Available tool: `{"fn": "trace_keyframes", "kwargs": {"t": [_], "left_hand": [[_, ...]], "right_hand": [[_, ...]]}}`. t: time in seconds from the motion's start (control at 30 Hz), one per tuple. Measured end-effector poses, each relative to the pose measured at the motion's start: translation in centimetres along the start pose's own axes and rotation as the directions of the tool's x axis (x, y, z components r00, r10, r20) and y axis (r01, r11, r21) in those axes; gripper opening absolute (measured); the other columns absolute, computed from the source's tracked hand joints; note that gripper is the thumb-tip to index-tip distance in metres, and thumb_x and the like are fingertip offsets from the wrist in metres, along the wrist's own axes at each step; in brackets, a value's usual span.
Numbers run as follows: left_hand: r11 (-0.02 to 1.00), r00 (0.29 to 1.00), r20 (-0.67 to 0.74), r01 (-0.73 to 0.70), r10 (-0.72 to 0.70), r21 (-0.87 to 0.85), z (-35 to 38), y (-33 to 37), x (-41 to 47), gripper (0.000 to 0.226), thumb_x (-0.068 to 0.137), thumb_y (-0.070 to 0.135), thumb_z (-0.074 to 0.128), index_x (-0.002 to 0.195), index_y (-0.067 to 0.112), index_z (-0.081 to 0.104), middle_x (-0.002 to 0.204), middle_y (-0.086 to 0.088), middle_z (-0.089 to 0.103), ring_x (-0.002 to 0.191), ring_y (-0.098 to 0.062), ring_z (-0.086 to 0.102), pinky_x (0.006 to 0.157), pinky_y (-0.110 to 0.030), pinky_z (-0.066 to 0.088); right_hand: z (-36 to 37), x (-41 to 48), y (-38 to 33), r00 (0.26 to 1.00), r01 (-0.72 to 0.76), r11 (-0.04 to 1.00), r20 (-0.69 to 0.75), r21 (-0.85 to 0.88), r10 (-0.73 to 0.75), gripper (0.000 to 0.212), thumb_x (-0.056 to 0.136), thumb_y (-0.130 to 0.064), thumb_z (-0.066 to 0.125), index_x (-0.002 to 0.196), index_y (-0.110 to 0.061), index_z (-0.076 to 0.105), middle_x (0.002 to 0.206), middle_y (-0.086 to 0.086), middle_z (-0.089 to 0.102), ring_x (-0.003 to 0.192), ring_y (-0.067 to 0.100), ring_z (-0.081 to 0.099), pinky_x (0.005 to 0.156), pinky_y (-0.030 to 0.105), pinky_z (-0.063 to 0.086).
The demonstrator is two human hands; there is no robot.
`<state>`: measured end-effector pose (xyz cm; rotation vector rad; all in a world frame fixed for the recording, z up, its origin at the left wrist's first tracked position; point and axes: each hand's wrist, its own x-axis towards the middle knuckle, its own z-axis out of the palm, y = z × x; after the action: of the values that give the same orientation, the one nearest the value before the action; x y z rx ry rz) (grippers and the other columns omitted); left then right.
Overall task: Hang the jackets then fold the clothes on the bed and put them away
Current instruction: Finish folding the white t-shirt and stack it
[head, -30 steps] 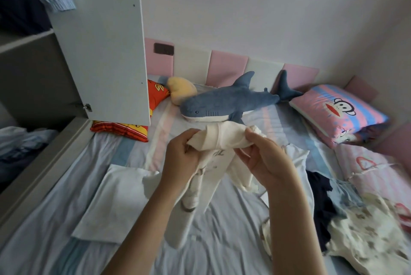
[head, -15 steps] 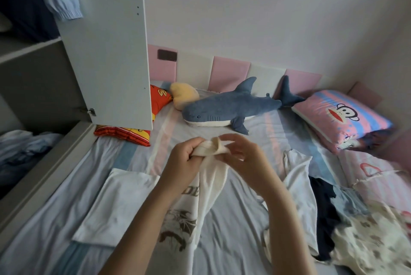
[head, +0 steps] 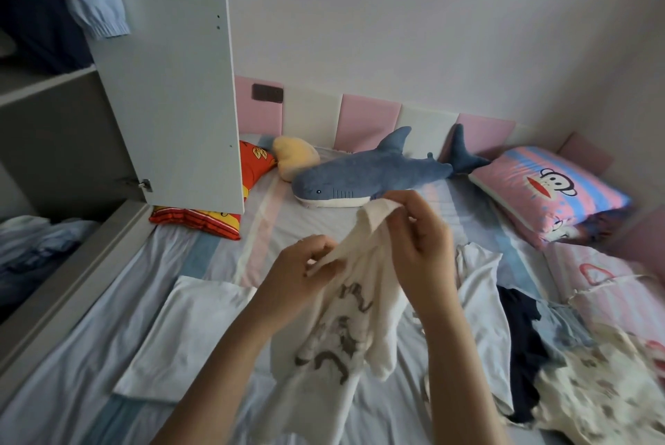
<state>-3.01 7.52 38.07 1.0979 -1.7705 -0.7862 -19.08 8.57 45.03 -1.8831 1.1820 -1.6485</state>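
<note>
Across the pale blue-and-pink striped bed lie a loose heap of clothes at 4 o'clock and a folded white garment at 8 o'clock, while the cream printed cotton T-shirt hangs mid-frame, pinched by the left hand and the right hand.

Two forearms — bare (both alike).

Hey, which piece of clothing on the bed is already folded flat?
The white garment left of the left hand, lying as a neat rectangle. The printed cream T-shirt is being held up; the other clothes sit crumpled at right.
</note>
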Motion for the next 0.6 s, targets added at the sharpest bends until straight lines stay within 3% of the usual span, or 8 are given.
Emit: {"fn": "trace_keyframes", "kwargs": {"t": [0.1,0.17,0.27,0.37,0.43,0.53,0.6], "left_hand": [[0.988,0.997,-0.001,0.072,-0.072,0.137,0.1,-1.9,-1.0,0.014,0.075,0.044,0.062,0.077,0.037,0.05,0.076,0.027,0.059,0.069,0.003,0.055,0.06,-0.011,0.037],[0.988,0.992,-0.065,0.113,-0.107,0.102,0.1,-2.8,-1.6,0.017,0.076,0.035,0.069,0.077,0.029,0.053,0.072,0.021,0.059,0.067,0.001,0.054,0.059,-0.011,0.037],[0.981,0.985,-0.164,0.085,-0.057,0.175,-0.1,-3.8,-1.9,0.031,0.066,0.044,0.066,0.078,0.016,0.061,0.075,0.01,0.056,0.075,0.001,0.051,0.066,-0.008,0.036],[0.974,0.96,-0.276,0.097,-0.038,0.205,-0.8,-4.4,-1.5,0.027,0.061,0.036,0.076,0.072,0.015,0.063,0.088,0.006,0.053,0.081,0.002,0.044,0.076,-0.004,0.034],[0.982,0.949,-0.305,0.128,-0.081,0.136,-1.3,-4.4,-1.5,0.026,0.061,0.035,0.07,0.068,0.015,0.056,0.084,0.006,0.053,0.077,-0.004,0.05,0.068,-0.005,0.04],[0.985,0.934,-0.339,0.152,-0.114,0.086,-1.4,-4.1,-1.8,0.024,0.072,0.003,0.072,0.08,0.019,0.055,0.077,0.007,0.058,0.076,-0.008,0.058,0.059,-0.006,0.042],[0.982,0.909,-0.381,0.19,-0.165,0.026,-1.3,-4.1,-1.9,0.037,0.076,-0.002,0.068,0.098,0.024,0.056,0.081,0.009,0.062,0.076,-0.003,0.06,0.062,-0.008,0.044]], "right_hand": [[-1.6,0.5,-0.6,0.989,0.014,0.998,-0.149,0.062,-0.005,0.038,0.085,0.002,0.043,0.088,-0.031,0.061,0.077,-0.023,0.064,0.062,-0.003,0.049,0.058,0.012,0.038],[-2.8,0.7,-0.6,0.976,0.02,0.999,-0.217,0.026,-0.014,0.036,0.086,0.001,0.046,0.089,-0.029,0.065,0.078,-0.02,0.065,0.062,0.003,0.049,0.057,0.016,0.038],[-3.7,0.4,0.2,0.967,-0.018,0.998,-0.256,-0.054,0.003,0.027,0.087,-0.003,0.051,0.091,-0.024,0.068,0.077,-0.011,0.065,0.061,-0.001,0.05,0.06,0.013,0.037],[-4.2,-0.3,1.3,0.93,-0.063,0.997,-0.364,-0.038,0.045,0.027,0.087,-0.005,0.052,0.09,-0.027,0.067,0.077,-0.019,0.066,0.065,-0.002,0.053,0.064,0.014,0.04],[-4.7,-0.4,1.7,0.91,-0.07,0.998,-0.409,-0.004,0.062,0.024,0.087,-0.006,0.053,0.091,-0.024,0.068,0.078,-0.022,0.067,0.068,0.0,0.056,0.065,0.017,0.043],[-4.9,-0.6,1.6,0.922,-0.069,0.997,-0.383,-0.03,0.052,0.028,0.086,-0.007,0.054,0.089,-0.031,0.068,0.076,-0.02,0.065,0.062,0.0,0.052,0.06,0.015,0.039],[-4.9,-0.6,1.3,0.924,-0.055,0.998,-0.38,-0.024,0.042,0.029,0.086,-0.005,0.054,0.088,-0.03,0.068,0.075,-0.021,0.065,0.061,-0.001,0.052,0.058,0.014,0.039]]}}
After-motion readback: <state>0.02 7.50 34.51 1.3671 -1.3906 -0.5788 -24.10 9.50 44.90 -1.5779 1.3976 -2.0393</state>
